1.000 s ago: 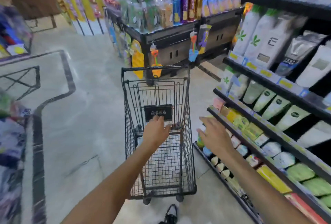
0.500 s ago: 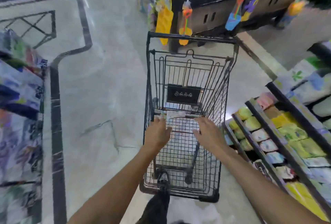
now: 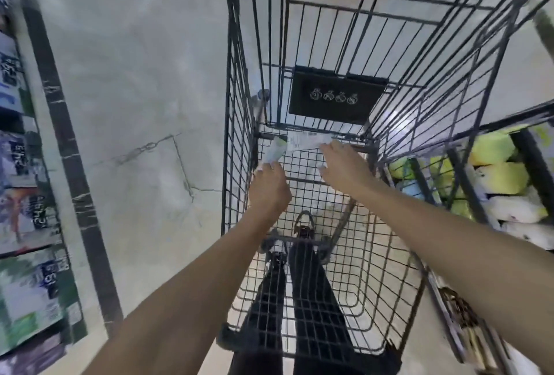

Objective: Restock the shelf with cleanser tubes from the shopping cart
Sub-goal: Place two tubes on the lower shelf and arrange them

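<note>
The head view looks straight down into a black wire shopping cart (image 3: 389, 254). The cart stands on a pale stone floor (image 3: 150, 89) with a dark stripe (image 3: 66, 146) running along it. On the right side is a shelf (image 3: 527, 164) with soft yellow and white packs. On the left are blurry packs in blue, white and green (image 3: 27, 284). A black sign (image 3: 335, 95) with four small white pictures hangs on the far wall of the cart. Both bare arms reach down inside the cart. The left hand (image 3: 269, 185) curls its fingers around the bottom end of one white cleanser tube (image 3: 275, 149), near the left wall. The right hand (image 3: 344, 164) lies on a second white tube (image 3: 305, 141) at the far end of the cart floor; its fingers are too blurry to tell if they grip it.
</note>
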Demonstrator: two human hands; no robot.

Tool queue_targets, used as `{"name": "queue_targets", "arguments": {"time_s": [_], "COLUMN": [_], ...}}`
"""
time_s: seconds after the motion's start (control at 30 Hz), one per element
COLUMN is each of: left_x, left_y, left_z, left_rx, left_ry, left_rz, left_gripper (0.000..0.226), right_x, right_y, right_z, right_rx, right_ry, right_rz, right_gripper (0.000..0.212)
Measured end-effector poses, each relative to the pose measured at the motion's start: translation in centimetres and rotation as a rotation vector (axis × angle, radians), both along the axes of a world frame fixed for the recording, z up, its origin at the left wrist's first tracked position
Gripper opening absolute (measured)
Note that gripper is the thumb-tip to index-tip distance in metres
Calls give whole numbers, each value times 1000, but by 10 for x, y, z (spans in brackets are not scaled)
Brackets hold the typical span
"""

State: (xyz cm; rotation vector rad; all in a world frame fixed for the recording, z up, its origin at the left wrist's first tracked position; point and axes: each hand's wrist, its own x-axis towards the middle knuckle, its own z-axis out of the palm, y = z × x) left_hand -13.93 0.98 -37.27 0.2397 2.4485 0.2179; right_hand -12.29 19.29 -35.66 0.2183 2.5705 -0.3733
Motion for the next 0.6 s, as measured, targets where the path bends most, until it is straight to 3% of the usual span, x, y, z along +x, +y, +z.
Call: {"name": "queue_targets", "arguments": {"time_s": [0.1, 0.23, 0.43, 0.6], "left_x": [-15, -34, -51, -54], "left_y": [10, 17, 16, 8], "left_z": [-49, -95, -134, -149], "left_rx": [-44, -99, -102, -71], "left_ry": [-7, 35, 28, 64], "left_rz": [1, -5, 59, 142], "left_gripper": [55, 68, 64, 58], "right_x": [-27, -54, -75, -74], "right_y": [14, 22, 21, 20], "right_z": [-56, -111, -153, -173], "right_rx": [41, 101, 202, 338], "right_ry": [-26, -80, 19, 91], "right_rz": [80, 187, 289, 391], "right_gripper": [49, 67, 53, 59]}}
